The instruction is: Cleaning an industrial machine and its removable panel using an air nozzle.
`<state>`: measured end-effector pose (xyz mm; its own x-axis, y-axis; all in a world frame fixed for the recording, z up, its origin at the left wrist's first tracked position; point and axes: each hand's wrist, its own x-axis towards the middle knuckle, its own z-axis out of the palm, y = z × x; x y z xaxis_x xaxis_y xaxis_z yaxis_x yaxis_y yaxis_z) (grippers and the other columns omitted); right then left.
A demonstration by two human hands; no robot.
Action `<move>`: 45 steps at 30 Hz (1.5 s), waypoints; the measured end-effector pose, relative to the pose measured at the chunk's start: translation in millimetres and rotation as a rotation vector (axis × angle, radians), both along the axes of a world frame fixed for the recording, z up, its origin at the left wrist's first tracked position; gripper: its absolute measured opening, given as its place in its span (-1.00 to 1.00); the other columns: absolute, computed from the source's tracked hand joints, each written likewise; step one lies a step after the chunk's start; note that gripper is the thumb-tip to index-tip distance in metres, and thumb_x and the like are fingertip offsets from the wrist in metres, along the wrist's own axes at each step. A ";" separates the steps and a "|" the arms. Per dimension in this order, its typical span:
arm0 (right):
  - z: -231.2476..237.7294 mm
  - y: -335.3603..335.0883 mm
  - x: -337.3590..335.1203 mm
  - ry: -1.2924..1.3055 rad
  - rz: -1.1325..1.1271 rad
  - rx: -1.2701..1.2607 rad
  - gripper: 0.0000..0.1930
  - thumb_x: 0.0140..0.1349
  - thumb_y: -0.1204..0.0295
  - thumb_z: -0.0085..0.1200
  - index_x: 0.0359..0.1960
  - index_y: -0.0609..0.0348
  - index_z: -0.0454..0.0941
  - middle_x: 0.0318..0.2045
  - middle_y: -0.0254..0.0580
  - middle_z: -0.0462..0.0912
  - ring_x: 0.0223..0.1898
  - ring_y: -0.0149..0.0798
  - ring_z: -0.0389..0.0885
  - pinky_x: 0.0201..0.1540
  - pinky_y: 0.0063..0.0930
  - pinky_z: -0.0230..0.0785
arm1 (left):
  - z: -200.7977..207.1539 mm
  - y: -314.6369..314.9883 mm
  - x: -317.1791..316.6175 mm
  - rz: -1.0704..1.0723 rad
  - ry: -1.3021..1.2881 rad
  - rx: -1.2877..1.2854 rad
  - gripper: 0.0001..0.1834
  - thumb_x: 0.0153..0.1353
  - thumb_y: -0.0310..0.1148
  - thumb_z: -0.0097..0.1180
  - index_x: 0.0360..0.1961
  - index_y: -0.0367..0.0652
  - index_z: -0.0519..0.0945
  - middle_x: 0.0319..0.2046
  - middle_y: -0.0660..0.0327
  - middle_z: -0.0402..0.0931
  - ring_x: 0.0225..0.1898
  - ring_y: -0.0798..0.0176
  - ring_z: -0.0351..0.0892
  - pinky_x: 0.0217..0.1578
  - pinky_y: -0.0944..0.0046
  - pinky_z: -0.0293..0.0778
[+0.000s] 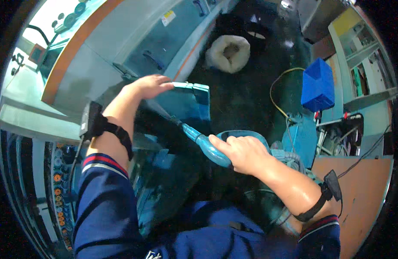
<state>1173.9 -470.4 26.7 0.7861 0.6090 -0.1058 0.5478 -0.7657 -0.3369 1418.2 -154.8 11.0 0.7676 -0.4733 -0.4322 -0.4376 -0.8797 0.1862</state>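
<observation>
My right hand (244,155) is wrapped round a curved, glossy blue handheld tool (203,144). Its narrow front end points up and left, toward the lower part of a teal panel (186,103). That panel stands out from the side of a long pale cabinet (121,47). At the panel's upper left corner is my left hand (151,86), its thumb and fingers closed at the edge; the fingers' far side is hidden. The tool's thin tip is blurred, and I cannot tell whether it touches anything.
A white bag-lined bin (229,54) stands on the dark floor ahead. To the right are a blue plastic bin (318,84), a yellow cable (272,90) and ribbed hose (289,159). An orange-brown board (358,185) is at lower right, shelving (365,56) at far right.
</observation>
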 end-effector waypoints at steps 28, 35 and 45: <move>-26.4 52.7 74.4 -0.069 0.188 -0.130 -0.38 0.20 0.47 0.05 0.35 -0.15 0.28 -0.36 -0.07 0.63 -0.37 0.00 0.72 -0.38 -0.09 0.57 | -19.9 45.2 -14.2 0.329 -0.183 0.038 -0.16 0.32 0.33 -0.11 0.51 0.16 0.17 0.54 0.03 -0.05 0.55 -0.19 -0.16 0.49 -0.10 -0.07; -56.4 69.3 89.8 0.025 0.173 -0.236 -0.15 0.00 0.51 0.29 0.39 -0.16 0.22 -0.31 -0.07 0.62 -0.30 0.02 0.71 -0.31 -0.10 0.54 | -31.3 44.9 -2.9 0.340 -0.235 0.043 -0.20 0.32 0.32 -0.10 0.48 0.21 0.23 0.53 0.05 -0.01 0.53 -0.22 -0.07 0.49 -0.10 -0.02; -105.1 88.1 90.8 0.041 0.202 -0.276 -0.45 0.29 0.46 -0.04 0.35 -0.07 0.30 -0.29 0.01 0.70 -0.36 0.00 0.75 -0.40 -0.12 0.59 | -32.5 39.2 -7.6 0.314 -0.310 0.070 -0.31 0.35 0.23 -0.09 0.43 0.22 0.32 0.45 0.09 0.19 0.44 -0.25 0.12 0.43 -0.10 0.12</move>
